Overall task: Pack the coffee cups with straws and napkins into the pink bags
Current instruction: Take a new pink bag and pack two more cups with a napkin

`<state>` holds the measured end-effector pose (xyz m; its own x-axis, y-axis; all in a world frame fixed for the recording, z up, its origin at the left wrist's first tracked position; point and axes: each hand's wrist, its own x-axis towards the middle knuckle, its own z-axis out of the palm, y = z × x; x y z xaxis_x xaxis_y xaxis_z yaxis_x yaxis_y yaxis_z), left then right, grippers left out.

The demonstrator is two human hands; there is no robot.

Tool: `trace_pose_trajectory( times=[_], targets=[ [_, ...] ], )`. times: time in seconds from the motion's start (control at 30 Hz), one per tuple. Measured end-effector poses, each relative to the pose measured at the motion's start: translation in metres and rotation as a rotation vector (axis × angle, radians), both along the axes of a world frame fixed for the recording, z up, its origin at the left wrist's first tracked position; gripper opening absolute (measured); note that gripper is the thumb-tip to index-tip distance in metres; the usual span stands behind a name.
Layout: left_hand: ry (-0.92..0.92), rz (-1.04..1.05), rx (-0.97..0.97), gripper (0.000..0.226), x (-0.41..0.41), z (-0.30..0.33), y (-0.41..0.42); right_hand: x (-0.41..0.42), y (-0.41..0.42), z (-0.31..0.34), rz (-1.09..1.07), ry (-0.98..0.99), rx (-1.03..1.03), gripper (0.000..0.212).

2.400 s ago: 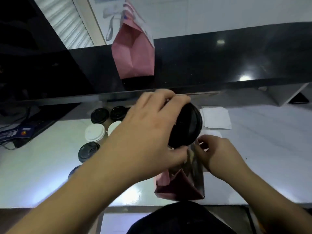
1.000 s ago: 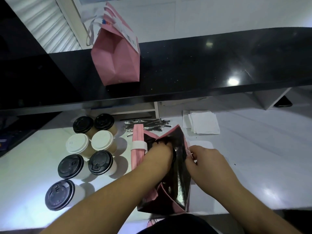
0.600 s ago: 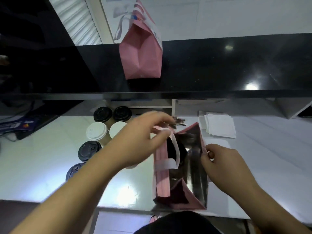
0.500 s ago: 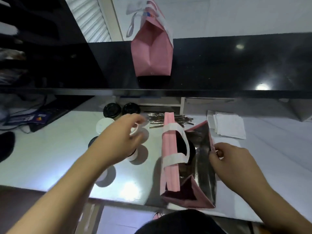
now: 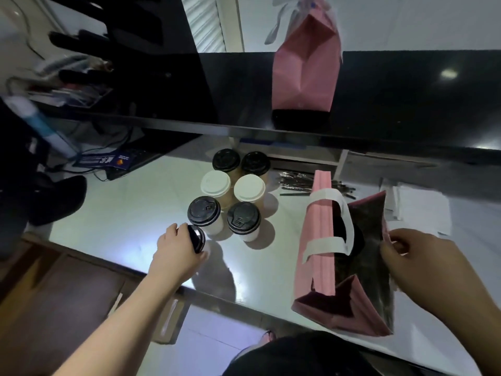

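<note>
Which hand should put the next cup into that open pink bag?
Left. The left hand already grips a black-lidded cup beside the other cups, while the right hand is busy holding the bag open by its edge.

Two hands are in view: the left hand (image 5: 176, 253) and the right hand (image 5: 423, 264).

Seven lidded coffee cups stand on the white desk (image 5: 122, 221). Four loose ones have black lids: (image 5: 226, 160), (image 5: 255, 163), (image 5: 204, 211) and (image 5: 243, 218). Two have white lids: (image 5: 215, 183) and (image 5: 249, 188). The seventh cup (image 5: 197, 238), also black-lidded, is gripped by the left hand.

An eighth black lid (image 5: 355, 240) shows inside the open pink bag (image 5: 320, 240).

There are two pink bags: the open one on the desk and a second bag (image 5: 305, 69) on the black shelf (image 5: 406, 99).

One bundle of wrapped straws (image 5: 295, 181), too many to count. One pile of white napkins (image 5: 423, 210).
</note>
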<state>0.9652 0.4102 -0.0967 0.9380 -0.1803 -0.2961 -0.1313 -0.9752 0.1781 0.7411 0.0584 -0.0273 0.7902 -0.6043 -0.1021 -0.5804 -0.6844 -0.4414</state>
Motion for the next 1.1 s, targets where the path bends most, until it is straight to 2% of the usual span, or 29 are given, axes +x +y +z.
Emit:
trace_pose_trajectory(
  times=[0.23,0.4,0.53,0.7,0.8,0.87,0.97,1.1],
  targets=[
    [-0.023,0.070,-0.038,0.053,0.004,-0.010,0.004,-0.001,-0.002,-0.004,0.018,0.012,-0.026,0.024],
    [0.021,0.076,0.038,0.081,-0.002,0.017,0.007,0.000,-0.002,-0.004,0.025,0.009,-0.034,0.025],
    [-0.081,0.015,0.091,0.091,-0.017,0.075,0.005,-0.001,0.000,0.000,0.047,0.001,-0.033,0.024],
    [-0.370,-0.204,-0.135,0.091,-0.039,0.168,-0.020,-0.003,0.001,0.004,0.037,0.012,-0.021,0.028],
    [-0.373,-0.435,-0.378,0.090,-0.061,0.212,-0.062,-0.006,0.001,0.005,0.019,0.006,-0.012,0.032],
    [-0.358,-0.615,-0.468,0.089,-0.075,0.224,-0.097,-0.009,0.000,0.006,0.018,0.006,0.010,0.028],
    [-0.317,-0.845,-0.475,0.089,-0.090,0.216,-0.150,-0.011,-0.002,0.008,0.006,0.005,0.075,0.019],
    [-0.217,-1.029,-0.303,0.088,-0.092,0.183,-0.202,-0.016,-0.006,0.009,0.002,0.000,0.088,0.017]
  ],
)
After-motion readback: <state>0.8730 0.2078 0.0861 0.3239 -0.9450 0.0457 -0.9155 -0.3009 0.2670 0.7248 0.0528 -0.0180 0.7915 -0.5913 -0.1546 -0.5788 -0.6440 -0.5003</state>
